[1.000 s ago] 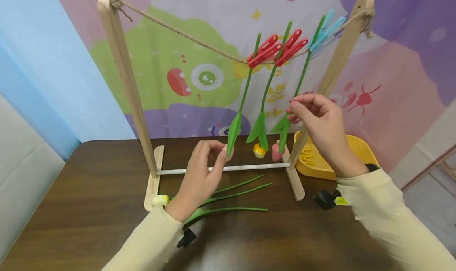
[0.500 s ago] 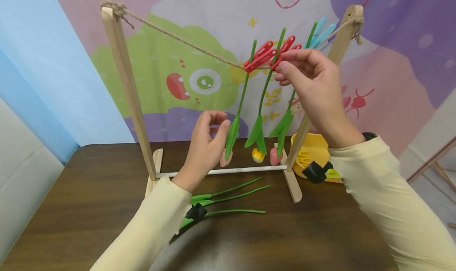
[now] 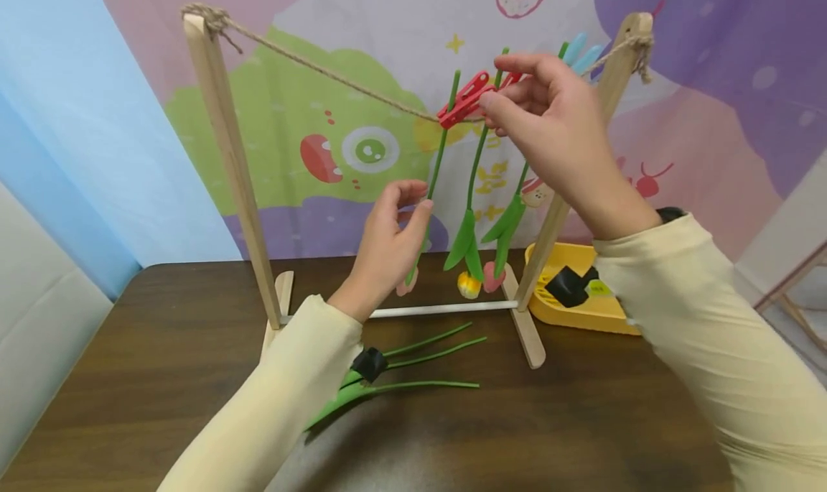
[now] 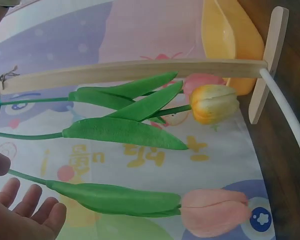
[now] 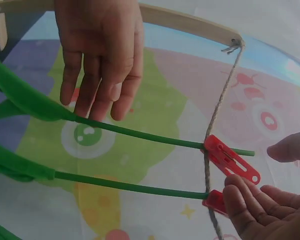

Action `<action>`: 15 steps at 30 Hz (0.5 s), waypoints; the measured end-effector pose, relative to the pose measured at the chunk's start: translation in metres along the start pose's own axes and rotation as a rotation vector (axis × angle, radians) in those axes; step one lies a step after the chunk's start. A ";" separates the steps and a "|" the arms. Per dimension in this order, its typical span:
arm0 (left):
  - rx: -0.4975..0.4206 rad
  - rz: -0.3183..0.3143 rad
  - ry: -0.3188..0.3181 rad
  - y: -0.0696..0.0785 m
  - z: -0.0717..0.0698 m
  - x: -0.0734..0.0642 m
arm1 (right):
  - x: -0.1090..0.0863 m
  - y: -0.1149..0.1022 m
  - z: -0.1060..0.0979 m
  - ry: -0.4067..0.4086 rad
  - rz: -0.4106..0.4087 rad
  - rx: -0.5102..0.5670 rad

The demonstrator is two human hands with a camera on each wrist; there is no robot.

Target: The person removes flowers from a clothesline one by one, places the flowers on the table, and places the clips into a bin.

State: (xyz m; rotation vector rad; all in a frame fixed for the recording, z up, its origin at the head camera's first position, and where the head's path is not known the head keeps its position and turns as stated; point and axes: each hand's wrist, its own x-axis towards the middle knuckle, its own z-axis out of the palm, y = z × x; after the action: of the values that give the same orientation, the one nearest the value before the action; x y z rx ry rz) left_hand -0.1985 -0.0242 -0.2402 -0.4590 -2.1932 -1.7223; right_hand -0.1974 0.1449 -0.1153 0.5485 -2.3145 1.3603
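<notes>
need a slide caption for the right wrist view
Two red plastic clothespins clip slim green stems to tan twine beside the bare right hand.

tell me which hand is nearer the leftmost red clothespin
Right: the right hand is by the handle end of that clothespin; the left hand is lower, beside the hanging stem.
</notes>
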 end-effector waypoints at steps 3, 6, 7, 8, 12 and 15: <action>-0.009 0.006 -0.010 0.003 0.003 0.005 | 0.003 -0.002 -0.001 -0.023 0.010 -0.058; -0.016 0.006 -0.014 0.005 0.006 0.008 | 0.004 -0.002 -0.002 -0.036 0.022 -0.089; -0.018 0.007 -0.014 0.006 0.006 0.010 | 0.005 -0.003 -0.003 -0.039 0.024 -0.094; -0.017 0.007 -0.014 0.006 0.007 0.011 | 0.006 -0.003 -0.003 -0.042 0.027 -0.097; -0.004 0.001 -0.018 0.006 0.008 0.013 | 0.008 -0.005 -0.004 -0.065 0.035 -0.118; -0.003 -0.007 -0.023 0.006 0.009 0.015 | 0.010 -0.007 -0.005 -0.085 0.043 -0.143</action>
State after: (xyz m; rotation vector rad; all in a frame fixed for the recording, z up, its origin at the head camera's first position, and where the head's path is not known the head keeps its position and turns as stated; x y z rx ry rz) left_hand -0.2099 -0.0128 -0.2307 -0.4742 -2.2114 -1.7323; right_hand -0.2016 0.1446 -0.1025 0.5231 -2.4817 1.1994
